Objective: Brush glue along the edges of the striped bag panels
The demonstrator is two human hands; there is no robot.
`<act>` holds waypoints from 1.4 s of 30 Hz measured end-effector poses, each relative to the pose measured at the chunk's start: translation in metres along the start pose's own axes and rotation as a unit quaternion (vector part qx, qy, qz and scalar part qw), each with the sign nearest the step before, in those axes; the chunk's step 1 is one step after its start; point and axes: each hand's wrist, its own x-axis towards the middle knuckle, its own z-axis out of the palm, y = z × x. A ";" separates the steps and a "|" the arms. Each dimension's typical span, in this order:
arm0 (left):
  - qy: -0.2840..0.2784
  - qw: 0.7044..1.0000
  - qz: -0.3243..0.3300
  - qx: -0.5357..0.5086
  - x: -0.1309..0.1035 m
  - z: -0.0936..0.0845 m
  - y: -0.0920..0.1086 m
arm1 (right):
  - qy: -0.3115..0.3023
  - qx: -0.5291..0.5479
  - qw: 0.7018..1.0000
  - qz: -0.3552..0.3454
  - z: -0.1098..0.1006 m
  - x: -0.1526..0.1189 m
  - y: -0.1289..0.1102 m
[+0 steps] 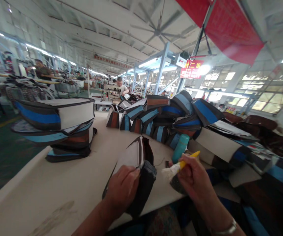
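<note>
Left hand (121, 190) grips the bag panel (138, 164) at lower centre; right hand (195, 180) pinches a brush (178, 166), probably gluing; next stroke needs the edge steadied.

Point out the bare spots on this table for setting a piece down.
Bare table lies between the left stack and the left hand gripping the dark piece. Crowded: far pile and the right side, beyond the right hand holding the brush.
</note>
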 end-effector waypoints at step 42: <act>-0.074 0.882 -0.418 -0.205 0.019 -0.031 -0.003 | -0.105 -0.251 0.891 -0.364 0.076 0.007 0.014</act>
